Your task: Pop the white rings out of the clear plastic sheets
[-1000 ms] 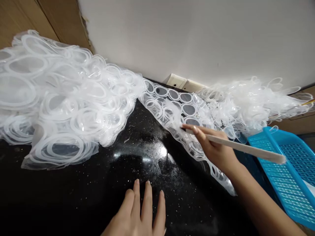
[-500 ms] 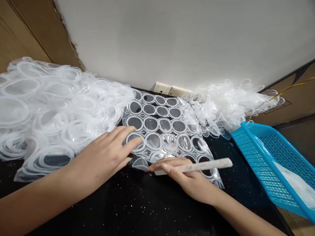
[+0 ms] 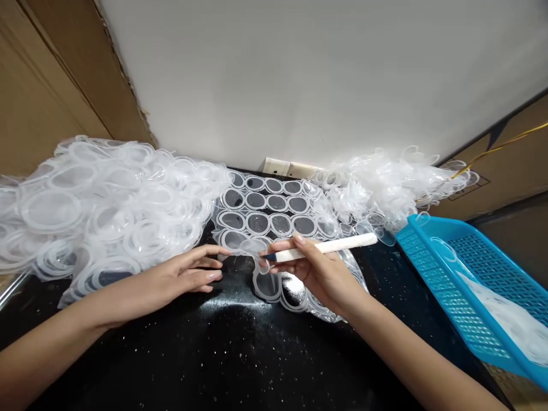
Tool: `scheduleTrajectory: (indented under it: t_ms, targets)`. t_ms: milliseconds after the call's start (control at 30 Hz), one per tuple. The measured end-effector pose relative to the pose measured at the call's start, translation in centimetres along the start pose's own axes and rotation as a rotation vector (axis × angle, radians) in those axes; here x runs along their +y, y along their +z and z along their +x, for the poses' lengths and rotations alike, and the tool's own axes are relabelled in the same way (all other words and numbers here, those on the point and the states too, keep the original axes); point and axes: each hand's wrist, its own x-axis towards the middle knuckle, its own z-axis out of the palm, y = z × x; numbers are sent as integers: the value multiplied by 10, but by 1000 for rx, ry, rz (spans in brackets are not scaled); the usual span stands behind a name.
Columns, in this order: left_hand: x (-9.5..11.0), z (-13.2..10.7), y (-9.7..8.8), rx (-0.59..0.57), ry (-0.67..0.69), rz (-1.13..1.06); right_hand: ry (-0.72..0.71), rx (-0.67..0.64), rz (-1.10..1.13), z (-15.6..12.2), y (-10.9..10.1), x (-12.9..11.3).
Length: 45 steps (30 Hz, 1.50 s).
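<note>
A clear plastic sheet (image 3: pixel 280 202) with rows of white-rimmed ovals lies on the black surface, its near edge lifted and bent. My right hand (image 3: pixel 319 277) is closed around a white pen-shaped tool (image 3: pixel 342 244) with a dark tip pointing left. The fingertips of that hand are also at the lifted film, by a loose-looking clear oval (image 3: pixel 254 246); whether they pinch it I cannot tell. My left hand (image 3: pixel 180 274) is open, fingers stretched to the right, with the index fingertip at the sheet's left near edge and the thumb apart below.
A large heap of similar oval-patterned sheets (image 3: pixel 124 194) lies at the left. Tangled clear film scraps (image 3: pixel 377 180) are piled along the wall at the back right. A blue mesh basket (image 3: pixel 454 302) at the right contains clear film pieces. Wall sockets (image 3: pixel 278 165) sit behind the sheet.
My right hand has risen from the surface, and the sheet's near edge has come up and folded. My left hand has shifted slightly down and left, off the sheet's face. The view has shifted slightly.
</note>
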Motion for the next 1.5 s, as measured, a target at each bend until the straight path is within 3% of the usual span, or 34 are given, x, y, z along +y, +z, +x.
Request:
scheduleTrajectory:
  t_ms: [100, 300, 433, 567, 700, 767, 867, 933, 1000, 1100, 1167, 1333, 1500]
  targets:
    - [5, -1, -5, -220, -69, -352, 35, 14, 3, 1, -1, -1]
    - [12, 25, 10, 39, -84, -636, 68, 13, 98, 5, 1, -1]
    - [15, 35, 19, 75, -68, -663, 61, 52, 161, 7, -1, -5]
    - [21, 25, 8, -6, -170, -528, 59, 50, 158, 4, -4, -7]
    - [20, 8, -14, -248, -305, -418, 123, 23, 127, -1, -4, 3]
    - [14, 1, -21, -306, -368, -260, 190, 9, 94, -2, -2, 13]
    - [7, -5, -18, -89, -336, 165, 227, 0, 53, -2, -2, 27]
    - [6, -6, -7, 78, -198, 393, 211, 15, 37, -1, -3, 33]
    - [8, -6, 8, 156, -8, 515, 189, 39, 34, 0, -4, 36]
    - [7, -6, 33, 202, 246, 705, 189, 45, 34, -1, -5, 37]
    - [1, -7, 47, 210, 334, 831, 200, 34, 44, -3, -6, 37]
    - [-18, -11, 66, 195, 373, 1009, 226, 69, 145, 0, -12, 40]
    - [-22, -13, 73, 217, 360, 1089, 224, 167, 181, 4, -24, 37]
